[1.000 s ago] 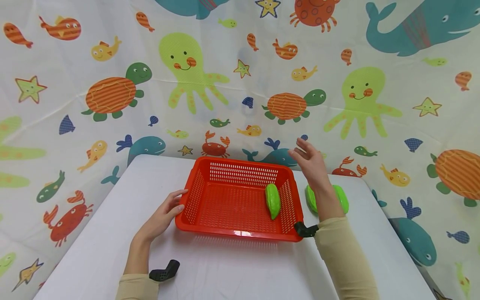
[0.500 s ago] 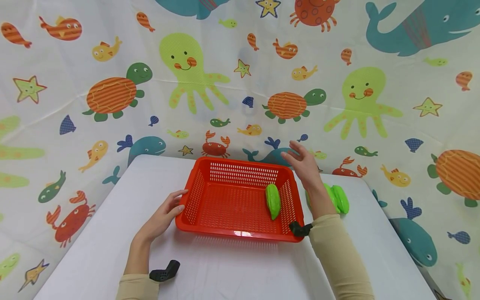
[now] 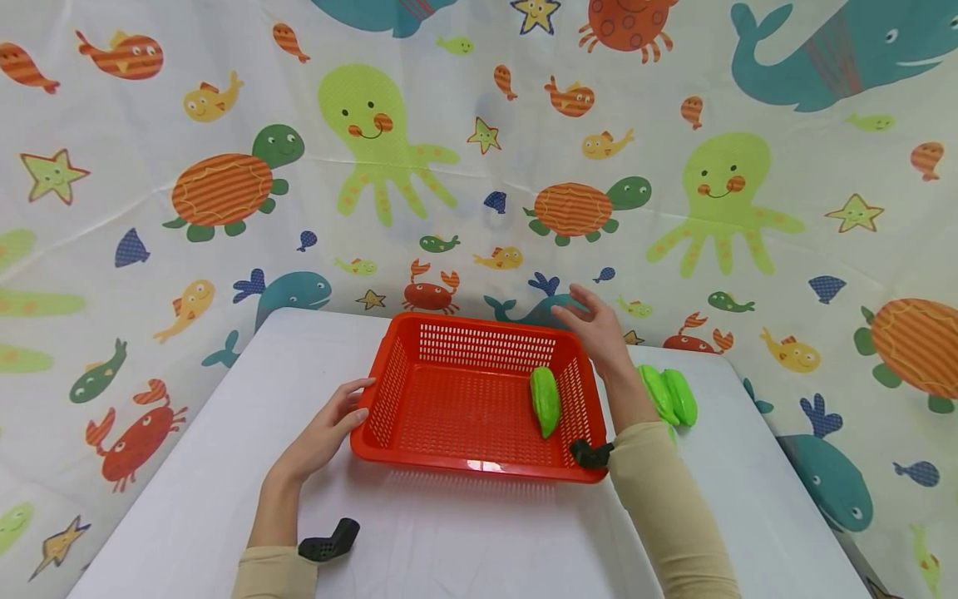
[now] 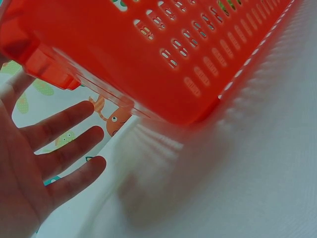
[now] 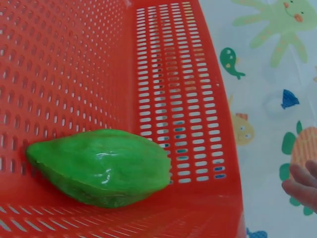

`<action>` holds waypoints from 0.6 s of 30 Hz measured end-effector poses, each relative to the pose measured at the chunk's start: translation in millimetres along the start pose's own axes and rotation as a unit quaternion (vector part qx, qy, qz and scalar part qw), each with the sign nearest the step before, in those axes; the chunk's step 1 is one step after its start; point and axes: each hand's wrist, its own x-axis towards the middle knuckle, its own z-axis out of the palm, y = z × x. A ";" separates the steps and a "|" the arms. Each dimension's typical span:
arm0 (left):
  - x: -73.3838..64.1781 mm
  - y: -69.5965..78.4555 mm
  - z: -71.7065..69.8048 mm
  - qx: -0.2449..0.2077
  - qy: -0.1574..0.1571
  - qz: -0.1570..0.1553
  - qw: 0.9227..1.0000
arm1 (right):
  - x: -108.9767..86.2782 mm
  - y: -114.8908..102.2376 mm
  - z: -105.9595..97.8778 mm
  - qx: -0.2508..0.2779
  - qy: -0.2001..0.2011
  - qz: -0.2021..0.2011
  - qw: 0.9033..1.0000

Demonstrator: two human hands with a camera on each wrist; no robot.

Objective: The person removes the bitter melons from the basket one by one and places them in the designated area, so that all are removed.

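Note:
A red plastic basket (image 3: 419, 466) with slotted sides sits mid-table. One glossy green ridged fruit (image 3: 545, 402), like a starfruit, lies inside near its right wall; the right wrist view shows this fruit (image 5: 104, 166) up close. At the basket's left rim is my left hand (image 3: 325, 433), its fingers touching the edge. In the left wrist view that hand (image 4: 44, 158) has spread, mostly straight fingers beside the basket wall (image 4: 124, 54). Over the back right corner hovers my right hand (image 3: 600, 333), holding nothing, with fingers loosely bent.
More green fruits (image 3: 679, 397) lie on the white table (image 3: 748, 499) to the right of the basket, partly behind the right forearm. A curtain (image 3: 479, 166) printed with sea animals hangs behind the table. Black camera mounts (image 3: 329, 541) stick out from both wrists.
My right hand has drifted left, from above the fruits on the table to the basket's back right corner, uncovering more of those fruits. The left hand, basket and fruit inside stay put.

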 end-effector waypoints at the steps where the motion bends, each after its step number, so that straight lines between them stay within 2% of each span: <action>1: 0.1 -0.2 -0.1 0.000 0.000 -0.001 1.000 | -0.8 -1.5 0.9 -0.001 -0.003 0.002 1.000; 4: 0.4 -0.7 -0.1 0.002 0.001 -0.002 1.000 | 0.4 0.1 2.6 -0.007 -0.008 0.005 1.000; 11: 1.1 -1.0 -0.4 0.008 0.002 -0.004 1.000 | 14.9 23.0 3.7 -0.020 -0.004 0.009 1.000; 18: 1.3 -0.9 -0.1 0.007 0.001 -0.006 1.000 | 18.0 32.9 7.0 -0.038 -0.006 0.002 0.999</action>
